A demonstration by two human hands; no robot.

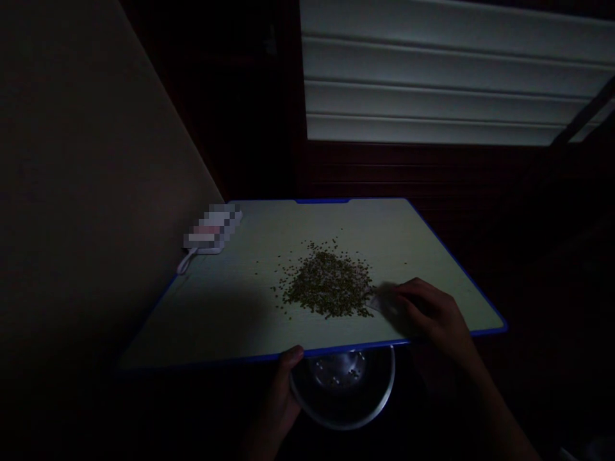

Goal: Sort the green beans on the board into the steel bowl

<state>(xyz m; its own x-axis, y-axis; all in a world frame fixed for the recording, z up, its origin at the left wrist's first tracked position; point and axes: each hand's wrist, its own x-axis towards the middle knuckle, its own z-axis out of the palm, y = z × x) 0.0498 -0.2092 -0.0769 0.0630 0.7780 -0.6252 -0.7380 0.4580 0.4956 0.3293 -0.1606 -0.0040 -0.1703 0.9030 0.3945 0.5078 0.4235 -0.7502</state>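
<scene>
A loose heap of small greenish and pale grains or seeds [329,285] lies in the middle of a pale board [375,227] with a blue edge. My right hand [439,314] is closed, pinching a small, thin, clear piece [382,303] whose tip meets the heap's right side; its exact kind is blurred. Below the board's front edge, my left hand [286,397] grips the left side of a round metal bowl [358,424], its thumb up by the blue edge. A few grains lie in the bowl, and the board hides its far part.
At the board's back left corner rests a white flat object [230,230] with a wrist strap [186,261], partly pixelated. A wall [120,160] runs along the left. Behind the board stand dark wood [384,169] and pale slatted panels [423,89]. The light is very dim.
</scene>
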